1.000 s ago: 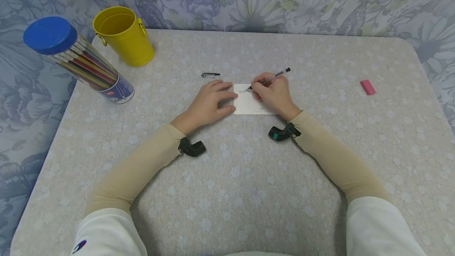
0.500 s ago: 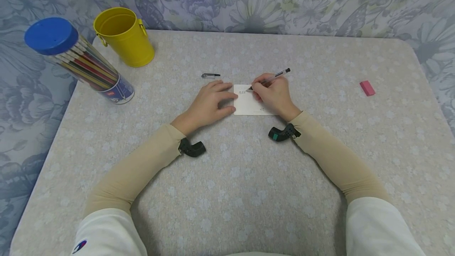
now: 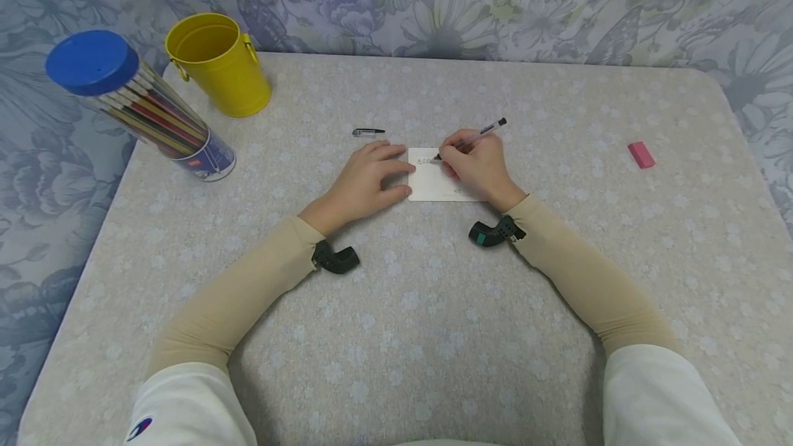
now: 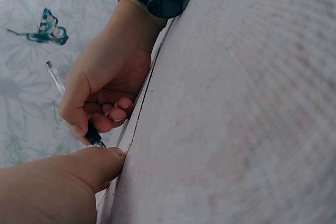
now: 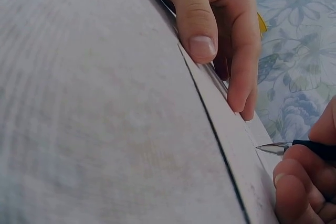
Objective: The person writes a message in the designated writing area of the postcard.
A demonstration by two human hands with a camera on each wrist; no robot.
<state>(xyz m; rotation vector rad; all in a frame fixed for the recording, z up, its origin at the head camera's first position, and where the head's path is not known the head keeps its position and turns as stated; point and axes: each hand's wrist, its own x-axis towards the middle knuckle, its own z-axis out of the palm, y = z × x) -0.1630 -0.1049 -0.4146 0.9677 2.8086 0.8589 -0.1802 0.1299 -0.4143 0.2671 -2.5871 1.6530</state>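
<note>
One right hand [image 3: 480, 165] pinches a slim clear-and-black pen [image 3: 489, 129]; left hand [image 3: 365, 179], fingers apart: press too lightly, we risk the white rectangular card [image 3: 429, 186] skidding.

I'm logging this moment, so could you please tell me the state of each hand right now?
Left hand: open, fingertips touching the white card.
Right hand: closed, holding a pen.

Table [image 3: 396, 322] bears card [image 3: 427, 188], cap [image 3: 368, 133], bucket [image 3: 238, 81], canister [image 3: 213, 160], apparent eraser [image 3: 641, 155].
</note>
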